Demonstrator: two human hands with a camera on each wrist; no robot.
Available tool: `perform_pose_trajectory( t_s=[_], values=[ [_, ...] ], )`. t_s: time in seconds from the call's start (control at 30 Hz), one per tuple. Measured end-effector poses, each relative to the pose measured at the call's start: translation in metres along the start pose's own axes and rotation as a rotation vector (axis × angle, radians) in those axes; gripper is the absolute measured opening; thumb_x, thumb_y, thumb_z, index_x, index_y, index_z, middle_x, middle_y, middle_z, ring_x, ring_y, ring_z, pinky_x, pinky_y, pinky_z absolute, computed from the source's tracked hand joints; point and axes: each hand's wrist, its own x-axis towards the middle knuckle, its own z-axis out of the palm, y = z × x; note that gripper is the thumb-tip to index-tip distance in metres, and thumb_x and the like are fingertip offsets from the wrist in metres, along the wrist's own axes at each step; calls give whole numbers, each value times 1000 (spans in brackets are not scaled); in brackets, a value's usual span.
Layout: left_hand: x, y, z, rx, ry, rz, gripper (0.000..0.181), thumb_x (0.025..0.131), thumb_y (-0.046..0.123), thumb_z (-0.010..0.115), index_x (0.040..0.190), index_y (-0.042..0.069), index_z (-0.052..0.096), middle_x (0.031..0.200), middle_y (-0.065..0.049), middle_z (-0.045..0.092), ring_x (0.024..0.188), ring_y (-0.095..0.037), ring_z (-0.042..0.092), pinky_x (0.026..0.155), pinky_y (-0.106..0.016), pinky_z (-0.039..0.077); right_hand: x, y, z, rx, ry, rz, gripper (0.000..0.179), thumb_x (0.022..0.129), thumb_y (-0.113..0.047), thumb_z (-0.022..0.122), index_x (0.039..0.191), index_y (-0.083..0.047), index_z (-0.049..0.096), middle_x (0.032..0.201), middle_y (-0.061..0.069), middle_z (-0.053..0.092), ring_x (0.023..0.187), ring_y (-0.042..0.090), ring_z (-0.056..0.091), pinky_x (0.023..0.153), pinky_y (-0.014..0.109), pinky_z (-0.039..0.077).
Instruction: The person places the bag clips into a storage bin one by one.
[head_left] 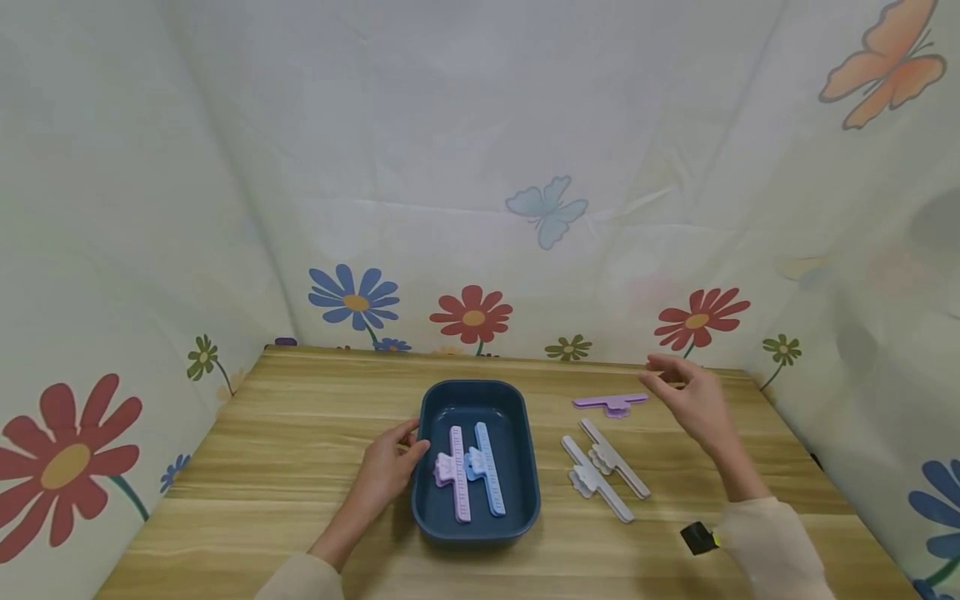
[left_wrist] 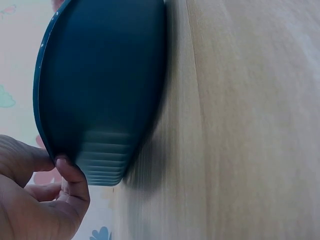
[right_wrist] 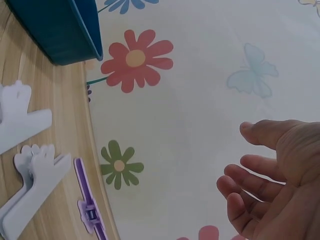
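Note:
My left hand (head_left: 386,468) pinches the left rim of a dark blue plastic tray (head_left: 532,467); the left wrist view shows thumb and fingers gripping its wall (left_wrist: 100,75). Inside the tray lie a pink clip (head_left: 460,475) and a light blue clip (head_left: 489,471), side by side. My right hand (head_left: 693,400) hovers above the table at the right with loosely bent fingers and nothing between them. Nearest to it is a purple clip (head_left: 611,404) lying near the back edge. Two white clips (head_left: 600,479) (head_left: 617,460) lie slanted in front of that one.
The wooden table (head_left: 315,417) is bounded at the back and sides by a pale curtain (head_left: 420,167) printed with flowers and butterflies. A small black object (head_left: 699,538) shows beside the right sleeve.

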Motion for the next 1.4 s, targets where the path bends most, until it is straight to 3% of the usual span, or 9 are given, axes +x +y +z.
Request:
perform_pose_trajectory(
  t_s=[0.23,0.57,0.7,0.9,1.17,1.4],
  values=[
    [0,-1,1,-11,-4,-6,40,97,4,69,133,-11,61,94,-9,61,74,-19,61,59,-25,46,-1,9,-7,-11,34,4,40,97,-17,74,128,7,67,112,23,71,86,-4,58,72,10,47],
    [1,0,0,-13,1,-18,41,97,7,68,134,-11,61,95,-9,62,77,-19,62,63,-26,48,-2,11,-14,-56,49,20,42,98,-21,74,127,8,67,112,24,70,87,-5,57,71,9,45],
    [0,1,0,-13,-7,-38,42,98,8,68,135,-11,60,96,-9,63,79,-21,63,67,-29,49,-2,11,-14,-73,46,33,43,98,-24,73,128,6,67,112,23,71,89,3,60,70,11,45],
    [0,2,-1,-11,-9,-36,41,98,7,67,135,-11,60,95,-9,62,78,-21,62,66,-28,48,-1,11,-8,-75,44,56,43,98,-23,74,128,8,66,114,26,70,95,29,65,66,14,47],
    [-1,3,-1,-11,-4,-26,41,98,6,68,134,-12,60,94,-9,62,77,-20,62,67,-29,49,1,19,4,-61,53,109,38,97,-17,73,124,9,68,115,26,70,91,21,63,62,17,48],
    [0,2,-1,1,-1,-26,40,98,6,68,134,-12,60,94,-10,62,79,-22,62,69,-31,50,2,26,16,-50,66,123,37,96,-14,74,122,12,68,114,29,70,96,39,68,62,16,48]
  ],
)
